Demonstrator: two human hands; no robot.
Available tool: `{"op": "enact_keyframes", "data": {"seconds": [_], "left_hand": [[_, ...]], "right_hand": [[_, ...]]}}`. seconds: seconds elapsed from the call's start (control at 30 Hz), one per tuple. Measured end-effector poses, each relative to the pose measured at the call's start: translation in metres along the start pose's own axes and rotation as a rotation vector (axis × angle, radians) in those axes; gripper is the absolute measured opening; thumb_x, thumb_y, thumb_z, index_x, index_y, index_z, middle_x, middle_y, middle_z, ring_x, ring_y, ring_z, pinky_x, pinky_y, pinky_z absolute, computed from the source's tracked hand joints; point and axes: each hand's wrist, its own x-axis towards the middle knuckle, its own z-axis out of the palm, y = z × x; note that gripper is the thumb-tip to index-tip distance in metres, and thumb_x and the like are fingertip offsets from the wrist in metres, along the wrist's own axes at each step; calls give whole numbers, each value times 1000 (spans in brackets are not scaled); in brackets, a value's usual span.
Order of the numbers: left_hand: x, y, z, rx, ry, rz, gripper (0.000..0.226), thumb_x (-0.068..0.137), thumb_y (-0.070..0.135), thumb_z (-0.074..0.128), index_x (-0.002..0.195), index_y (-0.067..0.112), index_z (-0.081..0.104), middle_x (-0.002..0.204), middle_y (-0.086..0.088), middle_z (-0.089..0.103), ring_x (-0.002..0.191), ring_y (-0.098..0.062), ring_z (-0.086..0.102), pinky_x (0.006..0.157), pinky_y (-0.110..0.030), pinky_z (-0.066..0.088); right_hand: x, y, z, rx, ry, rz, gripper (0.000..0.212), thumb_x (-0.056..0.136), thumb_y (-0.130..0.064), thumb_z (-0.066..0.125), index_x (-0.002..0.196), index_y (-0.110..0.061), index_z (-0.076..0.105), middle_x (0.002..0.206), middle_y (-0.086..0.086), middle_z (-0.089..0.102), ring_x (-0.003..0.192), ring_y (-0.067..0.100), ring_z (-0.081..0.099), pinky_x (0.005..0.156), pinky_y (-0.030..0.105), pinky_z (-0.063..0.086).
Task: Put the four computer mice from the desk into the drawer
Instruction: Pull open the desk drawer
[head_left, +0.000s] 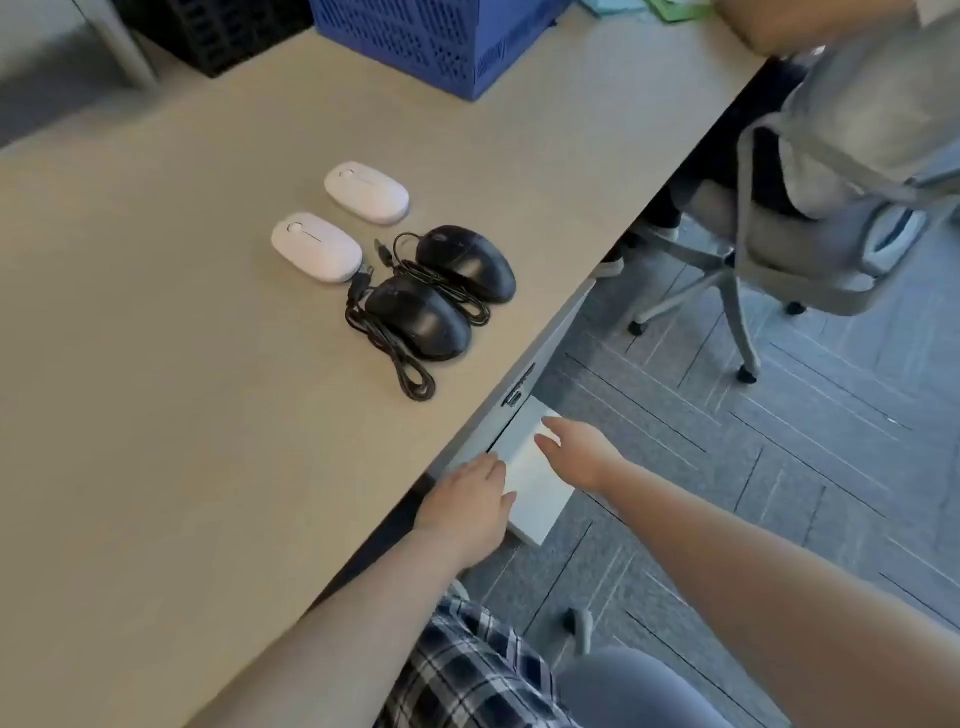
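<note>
Head view looks down on a beige counter (182, 364) with four computer mice grouped near its right edge, none of them touched by either hand. Two are white wireless mice: the farther white mouse (367, 193) and the nearer white mouse (316, 247) lie side by side, apart from each other. Two are black wired mice: the farther black mouse (466, 262) and the nearer black mouse (420, 317), each with a bundled black cable (395, 358) coiled beside it; the cables overlap between the two. No brand, label or writing can be read on any mouse or elsewhere.

Under the counter's edge a white drawer (535, 493) stands pulled partly out; its inside is not visible from here. The left hand (470, 501) rests on the drawer's near corner at the counter's edge, fingers curled down over it; whether it truly grips cannot be told. The right hand (579, 452) hovers over the drawer front, fingers extended and loosely spread, holding nothing.

One blue perforated crate (441, 41) sits at the counter's far end, one black crate (218, 31) beside it. One grey office chair (779, 249) stands on the grey carpet (779, 467), occupied by another person
</note>
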Motion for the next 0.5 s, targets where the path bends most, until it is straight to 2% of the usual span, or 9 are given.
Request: {"op": "enact_keyframes", "data": {"seconds": [0.1,0.17,0.27,0.33,0.43,0.5], "left_hand": [[12,-11,15,15,88,-14,49,102,31,30,145,6,28,157,-9,24,144,-22,21,115,-34,19],[18,-16,27,47,123,-4,50,102,31,29,147,8,26,159,-7,21,146,-19,17,115,-33,17],[19,-15,38,140,207,-9,50,102,31,29,147,9,26,159,-6,21,146,-18,16,115,-32,18],[17,-14,42,172,287,-29,46,101,31,31,142,9,35,154,-7,31,142,-20,25,111,-34,26],[8,-5,40,207,489,3,43,94,31,29,115,7,57,124,-8,58,120,-24,52,93,-36,49],[-1,-2,36,220,611,42,34,90,25,41,104,5,64,114,-11,65,111,-27,60,86,-36,54]], "right_hand": [[32,2,9,238,105,7,50,100,-35,39,144,-12,38,146,8,46,133,25,43,108,34,36],[52,-2,12,425,145,-24,42,98,-33,42,134,-12,50,126,8,60,116,24,55,100,36,43],[69,-4,14,648,166,-82,23,97,-26,43,94,-12,61,87,3,65,85,18,59,87,40,53],[75,0,17,698,163,-129,24,98,-22,42,78,-16,55,78,4,62,76,15,59,74,33,54],[76,8,19,766,119,-190,21,99,-18,40,82,-16,53,76,3,59,80,17,56,65,27,50],[75,9,19,788,66,-180,22,99,-19,40,82,-16,53,76,3,59,84,18,55,66,28,50]]}}
